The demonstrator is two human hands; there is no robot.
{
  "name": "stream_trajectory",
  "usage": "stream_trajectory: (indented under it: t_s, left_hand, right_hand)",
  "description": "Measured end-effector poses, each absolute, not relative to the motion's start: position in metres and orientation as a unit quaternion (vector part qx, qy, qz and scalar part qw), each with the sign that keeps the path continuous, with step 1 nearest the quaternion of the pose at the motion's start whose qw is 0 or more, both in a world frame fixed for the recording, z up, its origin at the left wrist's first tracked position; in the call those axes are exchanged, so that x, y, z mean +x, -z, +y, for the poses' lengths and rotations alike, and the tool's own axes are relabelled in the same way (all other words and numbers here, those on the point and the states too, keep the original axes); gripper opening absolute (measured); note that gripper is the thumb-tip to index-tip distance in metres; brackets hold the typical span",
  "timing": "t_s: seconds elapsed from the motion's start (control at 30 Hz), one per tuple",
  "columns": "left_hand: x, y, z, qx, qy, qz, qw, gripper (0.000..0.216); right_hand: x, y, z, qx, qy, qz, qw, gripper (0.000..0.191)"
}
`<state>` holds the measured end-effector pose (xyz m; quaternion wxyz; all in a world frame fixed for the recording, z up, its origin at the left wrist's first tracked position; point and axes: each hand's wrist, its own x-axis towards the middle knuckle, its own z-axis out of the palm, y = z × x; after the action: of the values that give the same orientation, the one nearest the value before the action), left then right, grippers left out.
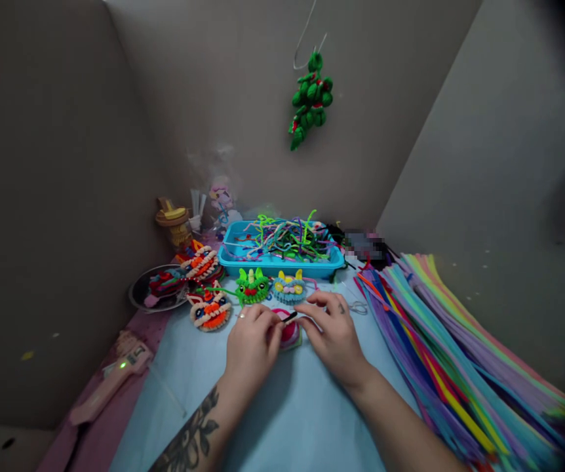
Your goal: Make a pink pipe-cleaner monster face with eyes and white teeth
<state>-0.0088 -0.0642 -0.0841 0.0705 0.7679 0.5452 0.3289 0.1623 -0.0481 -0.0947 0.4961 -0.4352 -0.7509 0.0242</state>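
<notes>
Forearms (395, 414), left hand (254, 335) — pinched on black strip (290, 316), right hand (335, 337) beside

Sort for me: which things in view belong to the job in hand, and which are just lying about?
Likely in the job:
black strip at the fingertips of left hand and right hand
pink-and-red piece beneath
pipe-cleaner bundle
blue tray of pipe-cleaner pieces
pink glue gun, light on

Apparently idle:
yellow-lidded cup
hanging green ornament
green animal head
</notes>
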Motion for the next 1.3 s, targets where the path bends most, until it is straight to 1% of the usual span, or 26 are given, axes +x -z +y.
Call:
stream_trajectory:
  t_s: [0.1,0.2,0.37,0.53,0.63,0.83,0.97,1.1,1.3]
  left_hand:
    - [-0.008,0.086,-0.065,0.779,-0.310,0.543,0.046,0.013]
    - [-0.007,0.086,-0.066,0.784,-0.303,0.540,0.036,0.014]
    - [-0.007,0.086,-0.066,0.787,-0.298,0.539,0.042,0.013]
    - [-0.008,0.083,-0.066,0.779,-0.320,0.533,0.079,0.012]
    - [-0.008,0.081,-0.066,0.773,-0.342,0.525,0.101,0.013]
    - [-0.005,0.080,-0.066,0.755,-0.385,0.514,0.131,0.012]
    - [-0.004,0.083,-0.068,0.742,-0.415,0.503,0.159,0.010]
    - [-0.001,0.085,-0.069,0.730,-0.437,0.494,0.179,0.010]
    - [0.004,0.088,-0.072,0.720,-0.468,0.481,0.180,0.010]
  right_hand:
    - [0.160,0.100,-0.047,-0.427,0.005,-0.782,0.454,0.020]
    - [0.159,0.102,-0.047,-0.420,0.009,-0.794,0.439,0.018]
    - [0.160,0.102,-0.046,-0.423,-0.009,-0.794,0.437,0.016]
    - [0.157,0.102,-0.046,-0.428,-0.072,-0.776,0.458,0.014]
    - [0.154,0.102,-0.046,-0.445,-0.152,-0.734,0.490,0.013]
    - [0.148,0.105,-0.046,-0.439,-0.357,-0.617,0.547,0.010]
    - [0.138,0.109,-0.047,-0.390,-0.493,-0.504,0.593,0.022]
    - [0.128,0.111,-0.051,-0.325,-0.650,-0.351,0.591,0.030]
    - [0.122,0.106,-0.056,-0.275,-0.721,-0.245,0.587,0.031]
